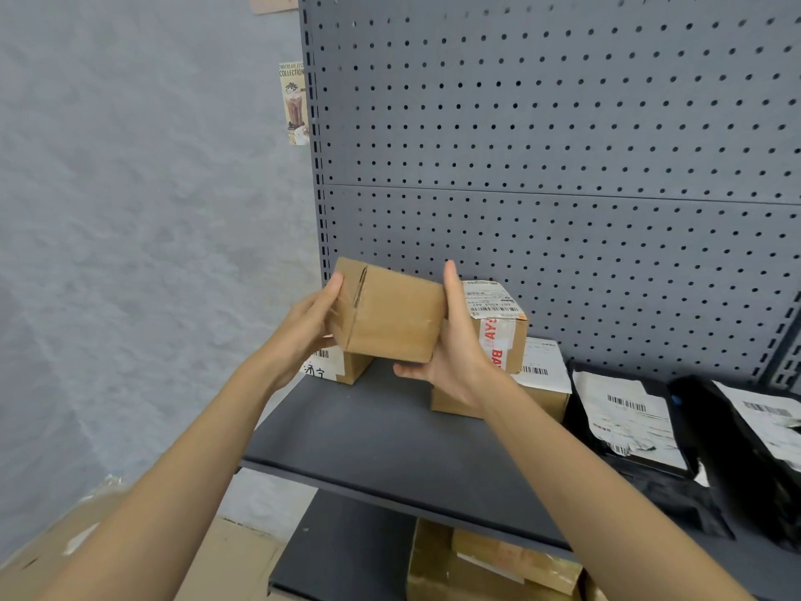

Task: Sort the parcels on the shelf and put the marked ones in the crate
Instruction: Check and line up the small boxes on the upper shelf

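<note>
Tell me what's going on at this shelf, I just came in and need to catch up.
A person holds a plain cardboard box above the shelf, left hand on one end, right hand on the other. No label shows on the sides facing the camera. Labelled boxes and black mailer bags sit on the shelf. No crate is in view.

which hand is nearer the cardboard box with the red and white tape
Right. The right hand holds the plain brown cardboard box by its right end, directly in front of the cardboard box with red and white tape. The left hand is at the plain box's far end.
</note>
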Available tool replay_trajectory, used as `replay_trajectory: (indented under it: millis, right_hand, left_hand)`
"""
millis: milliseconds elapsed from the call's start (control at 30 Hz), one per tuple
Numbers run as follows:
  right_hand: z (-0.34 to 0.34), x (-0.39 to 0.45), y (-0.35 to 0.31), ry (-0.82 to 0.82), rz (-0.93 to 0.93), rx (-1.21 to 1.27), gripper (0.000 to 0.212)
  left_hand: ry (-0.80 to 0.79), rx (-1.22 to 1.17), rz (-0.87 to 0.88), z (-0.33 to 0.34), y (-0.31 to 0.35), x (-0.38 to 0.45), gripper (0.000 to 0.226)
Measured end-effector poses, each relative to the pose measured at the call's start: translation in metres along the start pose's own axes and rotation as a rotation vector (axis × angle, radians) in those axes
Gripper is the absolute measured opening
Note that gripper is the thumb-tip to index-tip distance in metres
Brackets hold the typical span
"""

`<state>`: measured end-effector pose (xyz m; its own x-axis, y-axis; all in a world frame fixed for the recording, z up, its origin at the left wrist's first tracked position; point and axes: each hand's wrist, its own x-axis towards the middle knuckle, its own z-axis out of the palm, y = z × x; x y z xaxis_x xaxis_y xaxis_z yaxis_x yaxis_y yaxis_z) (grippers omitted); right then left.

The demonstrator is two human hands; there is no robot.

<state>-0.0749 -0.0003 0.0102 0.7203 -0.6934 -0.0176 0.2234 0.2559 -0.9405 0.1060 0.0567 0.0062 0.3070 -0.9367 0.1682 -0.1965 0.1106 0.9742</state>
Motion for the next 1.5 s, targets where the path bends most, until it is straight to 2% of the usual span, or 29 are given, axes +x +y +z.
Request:
replay_trajectory:
  millis: [67,133,267,333,433,533,767,800,933,1067,1300,1433,1500]
  right_hand:
    - [-0.002,0.000,0.001,-0.053,0.016,-0.084,0.077]
    - [-0.005,0.002,0.004,-0.032,0.011,-0.134,0.075]
    - [-0.012,0.010,0.002,0.129,-0.088,-0.080,0.033]
    - [-0.016,0.013,0.001,0.185,-0.118,-0.074,0.026]
    - [-0.016,0.017,0.005,0.245,-0.177,-0.064,0.036]
    - [-0.016,0.021,0.008,0.311,-0.225,-0.067,0.031]
    - [-0.015,0.020,0.004,0.265,-0.159,-0.077,0.006]
    - [-0.015,0.019,0.003,0.251,-0.143,-0.092,0.009]
    - [-0.016,0.020,0.006,0.231,-0.110,-0.225,0.053]
    - [-0.019,0.021,0.010,0.240,-0.102,-0.304,0.064]
    - [-0.023,0.018,0.016,0.173,-0.021,-0.316,0.066]
    - [-0.024,0.012,0.028,0.141,0.071,-0.443,0.103]
    - [-0.027,0.008,0.037,0.109,0.092,-0.474,0.104]
  left_hand:
    - [0.053,-0.031,-0.004,0.001,0.000,0.000,0.063]
    - [0.119,-0.053,-0.007,0.001,-0.002,0.000,0.061]
    - [0.242,-0.117,0.032,-0.006,-0.010,0.001,0.044]
    - [0.255,-0.116,0.051,-0.010,-0.011,0.002,0.038]
    - [0.277,-0.115,0.064,-0.014,-0.012,0.004,0.031]
    - [0.291,-0.117,0.066,-0.016,-0.015,0.006,0.022]
    - [0.218,-0.154,0.035,-0.019,-0.016,0.006,0.025]
    - [0.202,-0.159,0.035,-0.019,-0.017,0.006,0.025]
    - [0.153,-0.123,0.026,-0.017,-0.018,0.005,0.035]
    - [0.141,-0.095,0.081,-0.015,-0.021,0.004,0.056]
    - [0.091,-0.013,0.049,-0.017,-0.021,0.007,0.067]
    - [0.058,0.035,0.003,-0.016,-0.030,0.013,0.065]
    - [0.062,0.018,-0.050,-0.015,-0.037,0.020,0.063]
